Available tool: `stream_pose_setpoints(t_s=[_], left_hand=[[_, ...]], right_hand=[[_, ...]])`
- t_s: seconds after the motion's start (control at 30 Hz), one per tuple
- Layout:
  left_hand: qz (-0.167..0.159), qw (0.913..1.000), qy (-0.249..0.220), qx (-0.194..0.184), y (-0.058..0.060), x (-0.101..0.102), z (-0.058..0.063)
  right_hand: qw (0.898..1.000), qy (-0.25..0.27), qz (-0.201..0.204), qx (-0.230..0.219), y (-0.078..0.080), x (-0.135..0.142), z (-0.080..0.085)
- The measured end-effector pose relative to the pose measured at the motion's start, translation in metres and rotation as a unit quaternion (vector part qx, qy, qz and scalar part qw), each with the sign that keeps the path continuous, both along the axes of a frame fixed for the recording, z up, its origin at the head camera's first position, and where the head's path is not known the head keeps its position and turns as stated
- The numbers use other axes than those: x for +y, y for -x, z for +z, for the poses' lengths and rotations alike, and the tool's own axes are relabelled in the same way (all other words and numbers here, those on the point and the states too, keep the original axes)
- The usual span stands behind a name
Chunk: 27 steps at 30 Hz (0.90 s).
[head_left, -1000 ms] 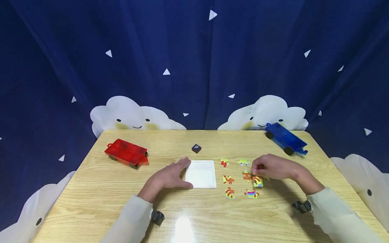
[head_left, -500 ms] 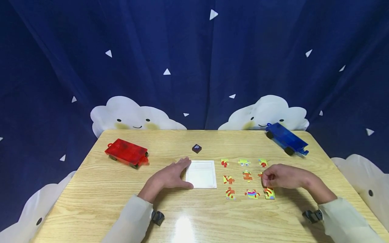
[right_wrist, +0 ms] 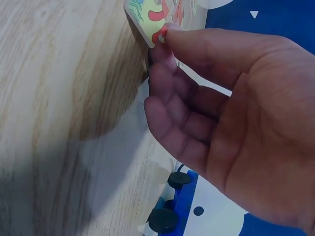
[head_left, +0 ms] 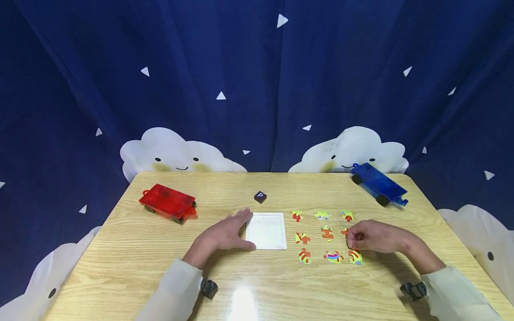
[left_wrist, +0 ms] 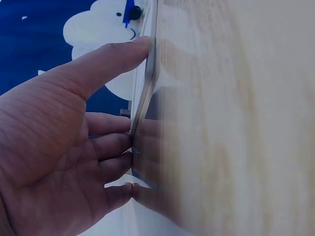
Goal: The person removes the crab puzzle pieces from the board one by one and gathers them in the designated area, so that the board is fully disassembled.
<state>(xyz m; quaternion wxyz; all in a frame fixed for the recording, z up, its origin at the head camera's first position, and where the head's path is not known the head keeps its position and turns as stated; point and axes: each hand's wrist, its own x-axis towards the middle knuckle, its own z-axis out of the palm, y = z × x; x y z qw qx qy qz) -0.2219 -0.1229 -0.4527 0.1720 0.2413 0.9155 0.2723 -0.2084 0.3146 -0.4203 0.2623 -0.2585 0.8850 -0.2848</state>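
My left hand (head_left: 225, 234) rests at the left side of a flat white square puzzle tray (head_left: 267, 231), thumb at its near corner and fingertips along its left edge. In the left wrist view the thumb (left_wrist: 123, 56) lies against the tray's edge, the other fingers stretched out. On the right side, my right hand (head_left: 377, 237) pinches the edge of a yellow and red puzzle piece (head_left: 355, 258) with thumb and forefinger. The right wrist view shows that piece at the thumb tip, the other fingers curled. Another puzzle piece (head_left: 345, 231) is partly hidden behind this hand.
Several more puzzle pieces lie in rows right of the tray, among them one with a rainbow stripe (head_left: 333, 257). A black tile marked P (head_left: 260, 197) lies behind the tray. A red toy wagon (head_left: 167, 201) stands left, a blue toy wagon (head_left: 377, 183) back right.
My right hand has carried the yellow and red piece right and toward me, to the near right corner of the group; it then shifts only slightly. The left hand and tray stay put.
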Motion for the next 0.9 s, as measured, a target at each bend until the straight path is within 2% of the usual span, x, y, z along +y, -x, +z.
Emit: stream_pose_setpoints(t_s=[0.4,0.57,0.73,0.9], left_hand=[[-0.004,1.0,-0.003,-0.001,-0.001,-0.001,0.001],[-0.014,0.9998,0.002,0.01,-0.002,-0.003,-0.001],[-0.025,0.9994,0.003,0.025,-0.001,-0.003,-0.002],[-0.02,0.9995,-0.003,0.022,-0.001,-0.003,-0.004]], right_hand=[[1.0,0.02,0.002,0.01,-0.001,0.0,0.002],[0.997,0.013,0.009,0.081,-0.001,-0.008,0.007],[0.985,0.018,0.012,0.171,-0.003,-0.027,0.017],[0.975,0.02,0.012,0.221,-0.014,-0.053,0.019]])
